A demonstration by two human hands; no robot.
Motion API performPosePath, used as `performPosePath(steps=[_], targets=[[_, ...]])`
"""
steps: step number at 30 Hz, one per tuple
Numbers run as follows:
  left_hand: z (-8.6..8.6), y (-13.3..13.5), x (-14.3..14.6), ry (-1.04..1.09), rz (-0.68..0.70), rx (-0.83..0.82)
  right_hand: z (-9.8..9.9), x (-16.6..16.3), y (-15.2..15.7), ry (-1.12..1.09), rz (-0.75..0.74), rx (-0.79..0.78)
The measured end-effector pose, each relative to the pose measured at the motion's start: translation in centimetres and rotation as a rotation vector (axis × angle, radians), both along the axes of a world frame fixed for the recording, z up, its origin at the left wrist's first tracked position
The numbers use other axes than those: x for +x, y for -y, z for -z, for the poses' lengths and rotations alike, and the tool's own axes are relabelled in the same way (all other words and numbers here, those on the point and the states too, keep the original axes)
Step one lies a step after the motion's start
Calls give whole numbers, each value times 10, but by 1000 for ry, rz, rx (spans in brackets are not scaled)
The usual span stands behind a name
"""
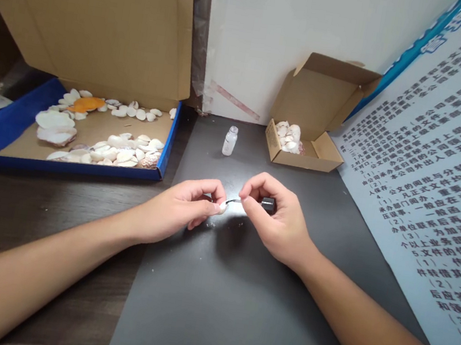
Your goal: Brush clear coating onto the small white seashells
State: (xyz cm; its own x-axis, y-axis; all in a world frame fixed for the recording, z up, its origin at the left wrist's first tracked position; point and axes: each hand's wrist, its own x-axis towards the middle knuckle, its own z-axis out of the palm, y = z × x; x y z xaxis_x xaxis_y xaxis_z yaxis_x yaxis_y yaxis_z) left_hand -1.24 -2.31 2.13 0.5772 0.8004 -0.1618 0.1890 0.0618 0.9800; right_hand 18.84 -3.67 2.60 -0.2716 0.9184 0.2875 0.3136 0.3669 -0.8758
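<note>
Over the dark grey mat, my left hand (194, 205) pinches a small white shell (222, 207) between thumb and fingertips. A bottle-cap brush with a black cap (268, 205) is gripped in my right hand (274, 214); its thin stem points left and the tip meets the shell or comes very close to it. Most of the brush stem is hidden by my fingers. Behind my hands, a small clear bottle (229, 142) with whitish contents stands upright, its mouth uncapped. White crumbs lie on the mat beneath my left hand.
An open blue-edged carton (125, 176) on the left holds many white shells (124, 150) and an orange one (86, 105). At back right, a small cardboard box (306, 161) contains more shells. A printed sheet (433, 216) slants along the right; a white panel (273, 39) closes the back.
</note>
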Motion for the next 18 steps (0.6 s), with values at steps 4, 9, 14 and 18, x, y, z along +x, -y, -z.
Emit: performPosePath(steps=[4, 9, 14, 18], targets=[[-1, 0, 1, 12, 0, -2, -2, 1, -1, -27, 34, 21], [1, -1, -1, -6, 5, 1, -2, 0, 0, -25, -75, -28], [0, 0, 0, 22, -5, -12, 1, 0, -2, 3, 44, 6], [0, -1, 0, 114, -27, -96, -2, 1, -3, -54, 3, -20]])
